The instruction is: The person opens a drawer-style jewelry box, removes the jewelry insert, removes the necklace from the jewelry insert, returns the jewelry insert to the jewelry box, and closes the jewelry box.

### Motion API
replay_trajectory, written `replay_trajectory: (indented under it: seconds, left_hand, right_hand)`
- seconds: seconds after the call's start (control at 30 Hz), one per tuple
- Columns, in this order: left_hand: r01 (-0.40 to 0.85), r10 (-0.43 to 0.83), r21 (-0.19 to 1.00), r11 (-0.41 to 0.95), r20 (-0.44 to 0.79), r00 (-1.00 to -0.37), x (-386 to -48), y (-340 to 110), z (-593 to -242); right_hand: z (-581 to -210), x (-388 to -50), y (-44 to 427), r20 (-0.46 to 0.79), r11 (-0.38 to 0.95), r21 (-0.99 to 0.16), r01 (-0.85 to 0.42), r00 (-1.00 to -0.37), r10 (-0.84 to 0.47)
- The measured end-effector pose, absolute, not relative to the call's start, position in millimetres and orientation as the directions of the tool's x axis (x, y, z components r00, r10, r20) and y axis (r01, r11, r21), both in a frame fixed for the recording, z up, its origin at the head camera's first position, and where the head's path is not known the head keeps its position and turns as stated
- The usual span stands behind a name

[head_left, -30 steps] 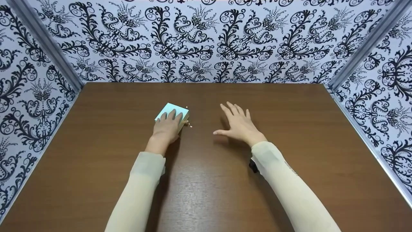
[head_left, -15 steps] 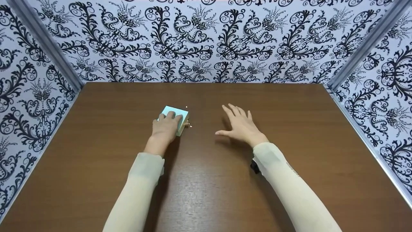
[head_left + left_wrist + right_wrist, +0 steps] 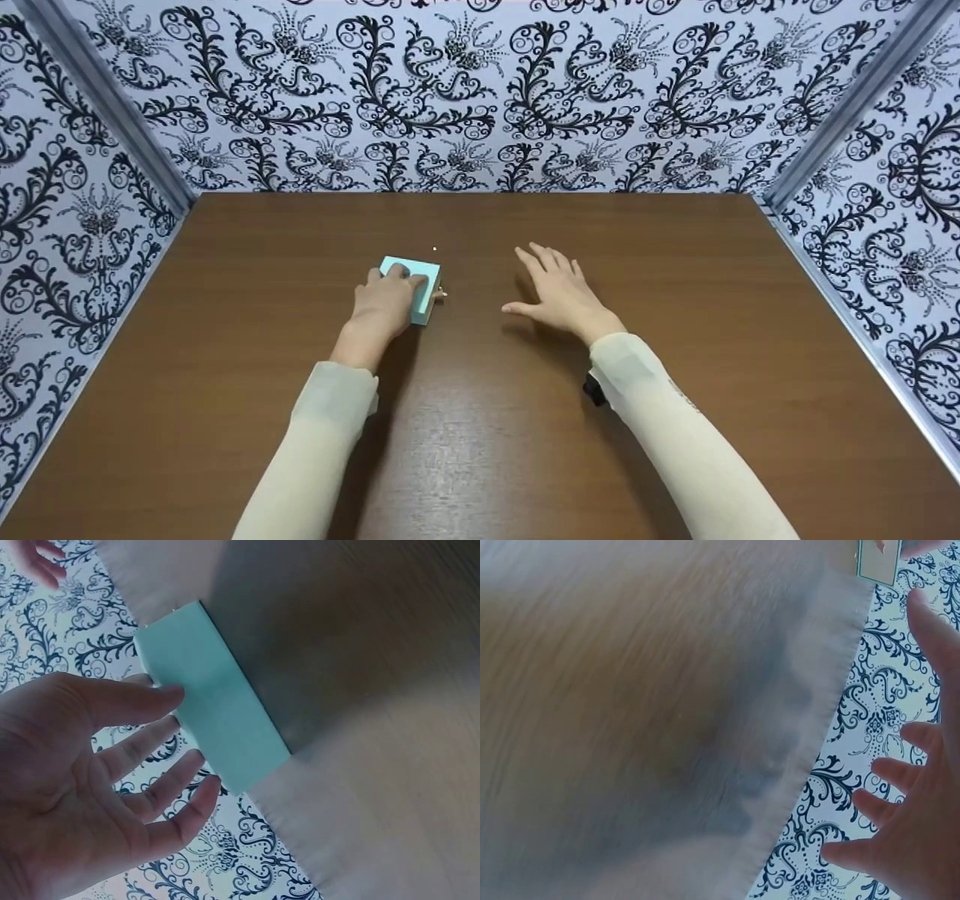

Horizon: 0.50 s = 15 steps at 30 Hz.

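Note:
A turquoise rectangular box (image 3: 429, 273) stands on the table left of centre. My left hand (image 3: 381, 304) grips it from above, fingers on its top and thumb against its near side. In the left wrist view, the thumb (image 3: 142, 703) touches the long turquoise face of the box (image 3: 225, 705). A pale tan side of the box (image 3: 876, 568), edged in green, shows in the right wrist view. Something small and brown sticks out there; its kind is unclear. My right hand (image 3: 559, 291) hovers over the table to the right, fingers spread, holding nothing.
The brown wooden table (image 3: 480, 420) is enclosed by patterned black-and-white walls (image 3: 480, 97) at the back and both sides. A tiny pale speck (image 3: 434, 248) shows beyond the box. A dark object (image 3: 593, 390) shows under the right cuff.
My left hand has drawn the box slightly toward me and turned it, so its near end shows more. The left fingers have bent more. My right hand has barely moved.

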<state>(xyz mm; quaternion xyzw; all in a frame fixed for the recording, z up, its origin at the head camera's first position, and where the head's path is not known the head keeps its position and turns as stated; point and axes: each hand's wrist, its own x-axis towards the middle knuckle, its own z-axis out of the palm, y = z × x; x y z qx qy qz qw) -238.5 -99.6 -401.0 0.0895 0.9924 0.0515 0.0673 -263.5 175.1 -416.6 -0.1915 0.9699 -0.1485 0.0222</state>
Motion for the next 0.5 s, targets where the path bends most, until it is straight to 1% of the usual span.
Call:
replay_trajectory:
  seconds: [0.5]
  left_hand:
    - [0.197,0.212,0.114,0.974,-0.132,-0.968,-226.5,-91.0,-395.1]
  right_hand:
    - [-420.8,-259.1,171.3,0.006,0.868,-0.31,-0.389,-0.913,-0.407]
